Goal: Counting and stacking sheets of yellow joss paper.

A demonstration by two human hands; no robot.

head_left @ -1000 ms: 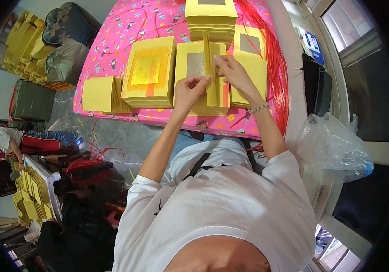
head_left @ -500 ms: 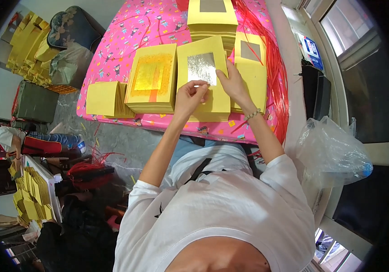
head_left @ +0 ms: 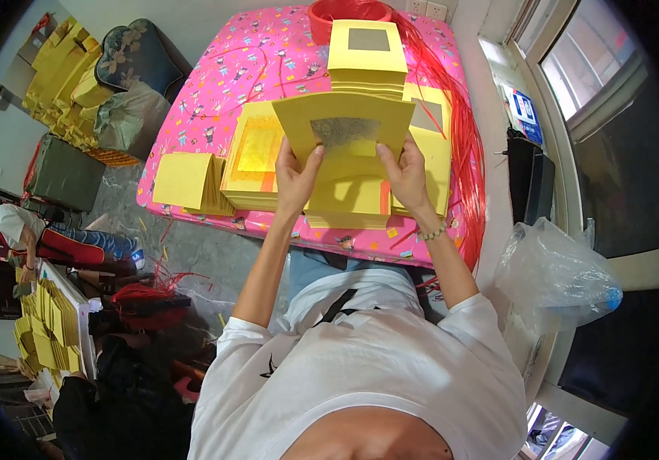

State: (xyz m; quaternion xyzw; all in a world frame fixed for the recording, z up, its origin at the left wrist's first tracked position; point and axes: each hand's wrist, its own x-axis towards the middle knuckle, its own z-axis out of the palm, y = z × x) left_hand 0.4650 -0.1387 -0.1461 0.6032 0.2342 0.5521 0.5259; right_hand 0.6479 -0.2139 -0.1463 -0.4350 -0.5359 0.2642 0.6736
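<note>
Between my left hand (head_left: 296, 178) and my right hand (head_left: 408, 176) is a yellow paper sheet (head_left: 293, 113) with a silver foil rectangle in its middle. Both thumbs press on its near face while the fingers wrap behind it; whether it is one sheet or several I cannot tell. The sheet is tilted up and slightly bowed above a yellow paper stack (head_left: 337, 208), which shows an orange-red mark at its right. To the left stands a stack with a gold foil panel (head_left: 257, 146), partly covered by the sheet's edge. On the right lies a stack with a grey foil patch (head_left: 438, 170).
Farther back are a taller yellow stack (head_left: 345, 61) and a red basin (head_left: 328, 23). A small stack of folded yellow paper (head_left: 184, 180) sits far left on the pink patterned cover (head_left: 222, 84). Red strands (head_left: 464, 176) hang along the right. A person (head_left: 26, 226) works at a side table.
Both hands have lifted the foil sheet off the stack and tilted it upright. My left hand moved left to the sheet's left side; my view shifted slightly.
</note>
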